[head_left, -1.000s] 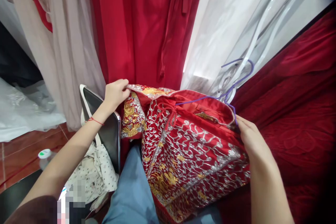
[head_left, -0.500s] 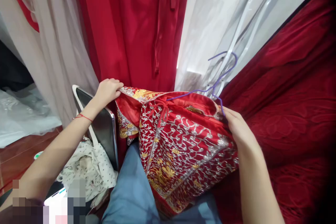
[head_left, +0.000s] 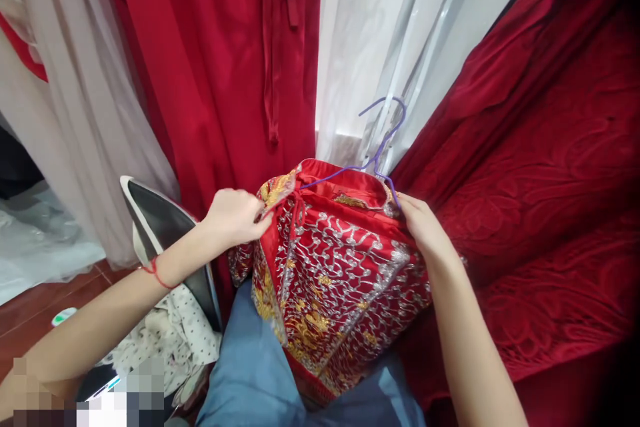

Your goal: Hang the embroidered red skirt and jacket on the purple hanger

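A red skirt [head_left: 345,267] with silver and gold embroidery lies over my knees, its waistband toward the hanging clothes. My left hand [head_left: 237,215] pinches the gold-embroidered flap of the waistband, close to a red tie string [head_left: 299,208]. Inside the waist opening sits a purple hanger [head_left: 376,159], its hook pointing up and leftward above the fabric. At the right end of the waistband my right hand [head_left: 417,217] is closed around the edge, beside the hanger's arm; its fingertips are partly hidden.
Red fabric [head_left: 220,67], white garments [head_left: 360,47] and a dark red patterned cloth [head_left: 550,213] hang ahead and to the right. Left of my knees stand a black panel with a white rim [head_left: 165,220] and a polka-dot cloth [head_left: 175,327]. Tiled floor [head_left: 40,303] shows at far left.
My left hand has swung inward to the right, folding the waistband flap over toward the tie string. The right hand still grips its end. The whole view has shifted slightly.
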`<state>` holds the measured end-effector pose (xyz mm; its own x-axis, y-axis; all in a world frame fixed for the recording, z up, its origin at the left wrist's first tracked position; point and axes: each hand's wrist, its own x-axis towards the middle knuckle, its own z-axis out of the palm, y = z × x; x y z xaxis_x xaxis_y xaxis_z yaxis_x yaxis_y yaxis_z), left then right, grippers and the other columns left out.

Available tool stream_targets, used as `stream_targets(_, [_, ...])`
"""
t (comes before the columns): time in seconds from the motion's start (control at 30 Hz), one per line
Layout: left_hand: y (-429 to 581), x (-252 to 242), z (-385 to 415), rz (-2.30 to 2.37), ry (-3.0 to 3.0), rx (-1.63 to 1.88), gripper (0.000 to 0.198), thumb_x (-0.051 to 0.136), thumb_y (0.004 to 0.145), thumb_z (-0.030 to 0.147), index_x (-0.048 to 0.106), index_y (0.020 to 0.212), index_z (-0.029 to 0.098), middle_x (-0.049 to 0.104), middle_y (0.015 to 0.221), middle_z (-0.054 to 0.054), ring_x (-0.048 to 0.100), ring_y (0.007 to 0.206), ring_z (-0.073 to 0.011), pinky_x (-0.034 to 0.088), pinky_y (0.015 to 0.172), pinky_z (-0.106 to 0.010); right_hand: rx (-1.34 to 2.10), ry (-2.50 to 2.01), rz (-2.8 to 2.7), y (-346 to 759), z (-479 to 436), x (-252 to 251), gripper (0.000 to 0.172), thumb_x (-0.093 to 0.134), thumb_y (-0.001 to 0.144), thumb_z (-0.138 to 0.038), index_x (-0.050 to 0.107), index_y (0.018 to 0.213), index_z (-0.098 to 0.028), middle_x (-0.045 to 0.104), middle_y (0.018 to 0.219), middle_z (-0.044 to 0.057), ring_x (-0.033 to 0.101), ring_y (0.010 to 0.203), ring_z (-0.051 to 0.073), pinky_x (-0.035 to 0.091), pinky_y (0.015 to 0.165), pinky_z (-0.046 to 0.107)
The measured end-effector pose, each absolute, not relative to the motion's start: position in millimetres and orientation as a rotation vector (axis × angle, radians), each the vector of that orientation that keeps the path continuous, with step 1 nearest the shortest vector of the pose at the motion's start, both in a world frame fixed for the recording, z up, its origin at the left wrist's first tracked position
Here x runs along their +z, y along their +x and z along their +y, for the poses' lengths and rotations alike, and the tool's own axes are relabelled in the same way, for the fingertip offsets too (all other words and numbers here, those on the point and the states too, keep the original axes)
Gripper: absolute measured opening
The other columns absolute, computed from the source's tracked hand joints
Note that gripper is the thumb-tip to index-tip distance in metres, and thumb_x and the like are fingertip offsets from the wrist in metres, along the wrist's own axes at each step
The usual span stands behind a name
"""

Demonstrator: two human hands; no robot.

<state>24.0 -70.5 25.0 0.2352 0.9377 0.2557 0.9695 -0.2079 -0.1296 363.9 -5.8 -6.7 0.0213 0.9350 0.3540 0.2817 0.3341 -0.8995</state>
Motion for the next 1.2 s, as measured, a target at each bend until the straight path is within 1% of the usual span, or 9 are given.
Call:
stream_targets(0.07, [31.4, 29.3, -55.4, -1.776, -2.036, -0.307, 0.041, 0.045, 0.09, 0.046, 0.071, 0.089, 0.016, 0.073, 0.085, -0.015, 0.069, 0.076, -0.0296, 0.035, 0.058, -0.03, 0.742, -1.151, -1.509, 363.7, -4.8, -7.8, 0.033, 0.059, 0.081, -0.044, 0.079, 0.097, -0.022, 0.079, 0.096, 0.001, 0.069, 0.101, 0.024, 0.048, 0.101, 0.037])
stream_targets(0.13, [35.5, 33.1, -39.9, -1.746, -2.07, -0.393, 0.038, 0.042, 0.093, 0.043, 0.071, 0.094, 0.018, 0.074, 0.085, -0.013, 0.07, 0.078, -0.0287, 0.032, 0.057, -0.029, 0.713, -1.145, -1.517, 364.0, -3.8, -8.9, 0.034, 0.057, 0.081, -0.045, 0.079, 0.094, -0.022, 0.078, 0.095, 0.001, 0.07, 0.098, 0.023, 0.048, 0.1, 0.036])
stream_targets(0.33, [61.5, 50.3, -41.6, -1.645, -2.379, -0.899, 0.052, 0.034, 0.099, 0.049, 0.061, 0.07, 0.017, 0.063, 0.062, -0.003, 0.058, 0.059, -0.017, 0.032, 0.055, -0.026, 0.682, -1.13, -1.535, 366.2, -6.6, -9.1, 0.038, 0.056, 0.082, -0.047, 0.077, 0.096, -0.02, 0.078, 0.101, 0.003, 0.068, 0.1, 0.023, 0.046, 0.101, 0.036])
stream_targets(0.5, [109.2, 73.2, -68.6, -1.313, -2.518, -0.75, 0.047, 0.048, 0.094, 0.054, 0.06, 0.067, 0.018, 0.061, 0.061, -0.001, 0.054, 0.056, -0.0137, 0.036, 0.058, -0.027, 0.695, -1.134, -1.523, 364.0, -10.5, -9.3, 0.038, 0.053, 0.082, -0.046, 0.076, 0.097, -0.02, 0.077, 0.099, 0.003, 0.067, 0.096, 0.022, 0.046, 0.099, 0.035])
stream_targets(0.6, [142.5, 77.9, -59.9, -0.93, -2.466, -0.82, 0.029, 0.05, 0.096, 0.04, 0.065, 0.091, 0.016, 0.07, 0.089, -0.007, 0.063, 0.081, -0.0183, 0.045, 0.072, -0.03, 0.689, -1.119, -1.539, 360.9, -10.8, -11.0, 0.036, 0.051, 0.083, -0.045, 0.074, 0.091, -0.019, 0.076, 0.09, 0.002, 0.065, 0.088, 0.021, 0.047, 0.093, 0.034])
stream_targets(0.7, [174.0, 71.7, -36.2, -0.603, -2.407, -0.825, 0.032, 0.045, 0.098, 0.034, 0.065, 0.109, 0.012, 0.069, 0.113, -0.014, 0.062, 0.107, -0.0233, 0.045, 0.09, -0.036, 0.588, -1.157, -1.561, 356.5, -11.7, -13.2, 0.034, 0.046, 0.084, -0.044, 0.069, 0.079, -0.02, 0.073, 0.083, 0.003, 0.062, 0.081, 0.021, 0.047, 0.084, 0.031])
stream_targets(0.93, [210.0, 54.2, -9.3, -0.923, -2.341, -0.553, 0.037, 0.044, 0.091, 0.027, 0.076, 0.081, 0.01, 0.075, 0.082, -0.015, 0.068, 0.079, -0.0226, 0.039, 0.097, -0.044, 0.531, -1.28, -1.758, 358.7, -27.0, 8.9, 0.026, 0.049, 0.082, -0.033, 0.068, 0.069, -0.021, 0.071, 0.073, 0.001, 0.059, 0.075, 0.019, 0.043, 0.072, 0.028])
stream_targets(1.1, [202.0, 62.9, -21.8, -0.913, -2.316, -0.549, 0.04, 0.04, 0.09, 0.027, 0.077, 0.084, 0.012, 0.075, 0.078, -0.013, 0.067, 0.075, -0.0213, 0.039, 0.095, -0.043, 0.649, -1.294, -1.855, 382.0, -28.4, 32.6, 0.02, 0.064, 0.076, -0.036, 0.068, 0.063, -0.022, 0.062, 0.057, -0.003, 0.051, 0.06, 0.014, 0.042, 0.064, 0.027])
stream_targets(1.2, [193.3, 70.1, -30.4, -0.918, -2.352, -0.514, 0.041, 0.038, 0.09, 0.025, 0.077, 0.092, 0.012, 0.075, 0.082, -0.012, 0.066, 0.078, -0.0216, 0.041, 0.094, -0.042, 0.783, -1.235, -1.678, 390.3, -20.5, 33.7, 0.021, 0.068, 0.076, -0.038, 0.067, 0.064, -0.021, 0.065, 0.061, -0.002, 0.054, 0.061, 0.014, 0.046, 0.067, 0.028])
